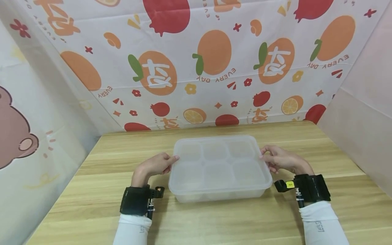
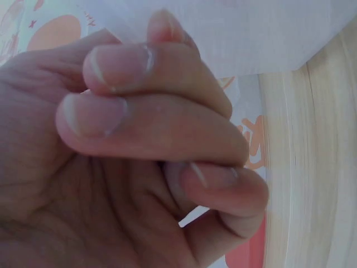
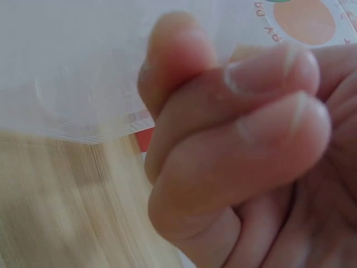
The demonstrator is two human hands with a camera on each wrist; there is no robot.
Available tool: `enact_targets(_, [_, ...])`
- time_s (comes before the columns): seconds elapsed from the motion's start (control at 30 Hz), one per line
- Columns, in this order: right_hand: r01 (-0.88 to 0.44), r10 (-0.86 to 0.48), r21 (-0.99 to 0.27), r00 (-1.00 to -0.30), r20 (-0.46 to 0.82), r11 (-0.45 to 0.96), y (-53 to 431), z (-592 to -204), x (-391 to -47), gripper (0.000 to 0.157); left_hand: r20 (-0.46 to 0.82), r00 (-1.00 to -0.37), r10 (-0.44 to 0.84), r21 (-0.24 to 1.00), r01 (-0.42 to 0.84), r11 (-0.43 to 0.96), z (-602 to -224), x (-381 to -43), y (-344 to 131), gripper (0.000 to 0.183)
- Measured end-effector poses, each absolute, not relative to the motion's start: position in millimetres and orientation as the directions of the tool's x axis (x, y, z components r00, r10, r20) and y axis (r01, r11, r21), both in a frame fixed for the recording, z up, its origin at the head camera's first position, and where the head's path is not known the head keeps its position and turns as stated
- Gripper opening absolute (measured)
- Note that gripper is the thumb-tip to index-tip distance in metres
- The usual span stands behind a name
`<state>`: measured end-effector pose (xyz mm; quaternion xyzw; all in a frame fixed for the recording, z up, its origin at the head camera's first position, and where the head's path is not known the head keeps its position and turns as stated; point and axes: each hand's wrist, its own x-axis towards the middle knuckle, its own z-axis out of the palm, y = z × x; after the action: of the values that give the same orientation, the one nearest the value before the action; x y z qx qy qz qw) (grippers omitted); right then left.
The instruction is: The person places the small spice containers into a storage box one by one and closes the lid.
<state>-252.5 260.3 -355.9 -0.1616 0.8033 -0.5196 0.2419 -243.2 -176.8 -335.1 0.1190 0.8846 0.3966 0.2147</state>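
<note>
A translucent white plastic storage box (image 1: pixel 218 166) with a flat lid and several compartments showing through sits between the two hands, over the middle of the table. On its left short side my left hand (image 1: pixel 157 164) grips the rim, thumb on top and fingers curled below. My right hand (image 1: pixel 280 159) pinches the opposite rim in the same way. In the left wrist view, curled fingers (image 2: pixel 162 128) are close beside the box wall (image 2: pixel 240 33). The right wrist view has bent fingers (image 3: pixel 223 151) against the cloudy plastic. Whether the box's base touches the tabletop, I cannot tell.
The wood-grain table (image 1: pixel 101 190) runs under both forearms. A fruit-printed cloth (image 1: pixel 190 68) hangs along its back edge, with pale cloth walls at the left (image 1: pixel 55 112) and right (image 1: pixel 361 112). Black straps with small cameras sit on both wrists.
</note>
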Motion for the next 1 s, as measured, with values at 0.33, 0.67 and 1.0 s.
enact_targets(0.33, [0.025, -0.509, -0.923, -0.828, -0.235, 0.385, 259, -356, -253, 0.021, -0.261, -0.883, 0.391, 0.758, 0.064, 0.65, -338, -246, -177, 0.052])
enact_targets(0.67, [0.018, -0.513, -0.922, -0.826, -0.232, 0.387, 258, -356, -255, 0.021, -0.264, -0.882, 0.39, 0.75, 0.067, 0.658, -336, -245, -178, 0.05])
enact_targets(1.0, [-0.08, -0.432, -0.842, -0.881, -0.19, 0.534, 260, -347, -253, 0.035, -0.307, -0.913, 0.268, 0.592, 0.037, 0.805, -327, -239, -169, 0.047])
